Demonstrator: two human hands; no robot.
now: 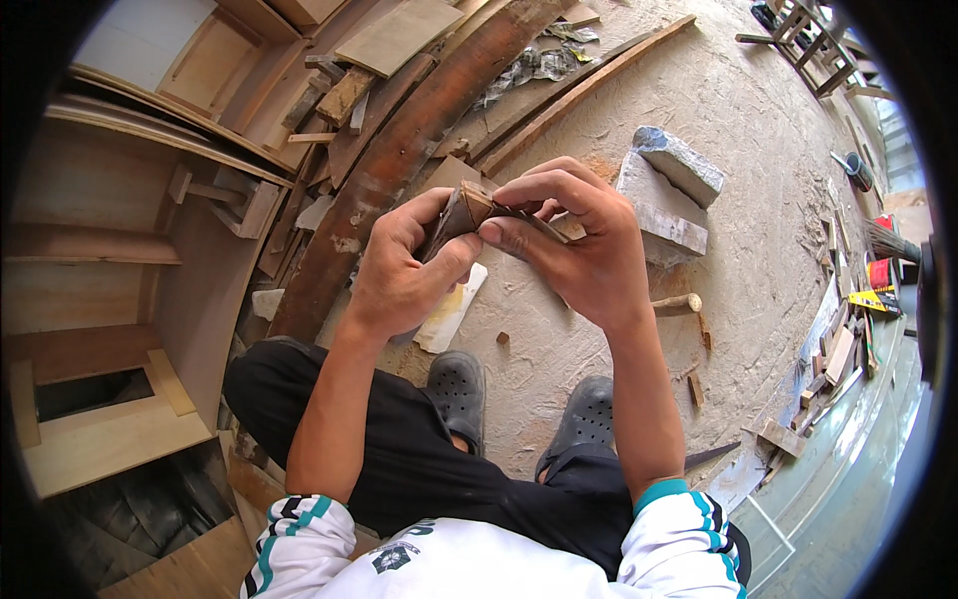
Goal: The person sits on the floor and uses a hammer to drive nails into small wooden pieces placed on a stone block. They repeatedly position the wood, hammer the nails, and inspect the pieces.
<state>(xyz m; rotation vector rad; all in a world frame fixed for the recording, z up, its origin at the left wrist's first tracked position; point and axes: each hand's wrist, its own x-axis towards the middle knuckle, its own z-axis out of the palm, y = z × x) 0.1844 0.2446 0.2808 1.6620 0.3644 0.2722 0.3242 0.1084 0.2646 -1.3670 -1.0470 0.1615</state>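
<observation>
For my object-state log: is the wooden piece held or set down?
Held: the left hand pinches the wooden piece between thumb and fingers, the right hand against it.

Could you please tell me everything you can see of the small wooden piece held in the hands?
The small wooden piece looks dark brown along its side, with a lighter tan, angular end. It is tilted, raised above the dusty floor. The left hand grips it between thumb and fingers; the right hand has its fingertips close by the lighter end, pinching a dark strip. Fingers hide much of it, so I cannot tell its full length or whether that strip belongs to it.
</observation>
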